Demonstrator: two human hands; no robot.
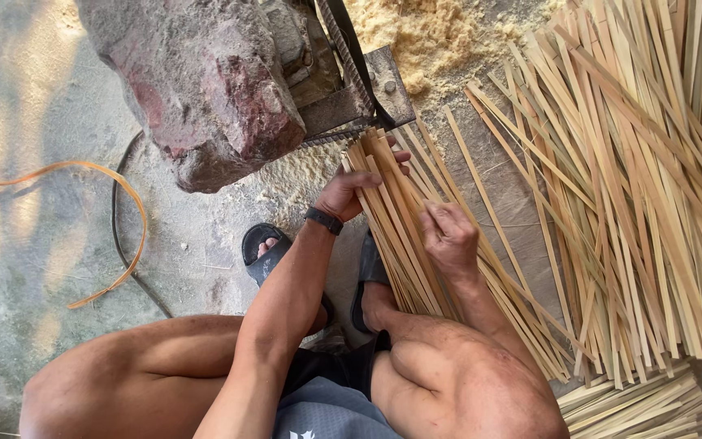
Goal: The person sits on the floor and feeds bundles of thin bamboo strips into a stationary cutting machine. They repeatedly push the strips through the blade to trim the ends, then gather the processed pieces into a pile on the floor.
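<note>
**Both hands on a bundle of bamboo strips beside a stone**

While the person squats on the concrete floor (34, 122), bare knees fill the near edge of the view, with grey shorts (327, 410) between them. Just beyond the knees, two feet in dark sandals (263, 248) rest on the ground on the near side of the stone (205, 81).

To the right of the stone's near end, a bundle of bamboo strips (400, 228) slants from the person's right leg up toward the stone. The left hand (351, 191), a black wristband (323, 220) at its wrist, wraps around the top of the bundle, fingers closed over the strips. The right hand (448, 236) lies lower on the same bundle, fingers curled shut, pinching a few strips.

Left of the stone, a thin orange band (115, 236) curls beside a dark cable (119, 219). Right of it, well apart from the hands, lies a big loose heap of strips (643, 187). Behind the stone sit a metal bracket (367, 89) and pale sawdust (432, 32).
</note>
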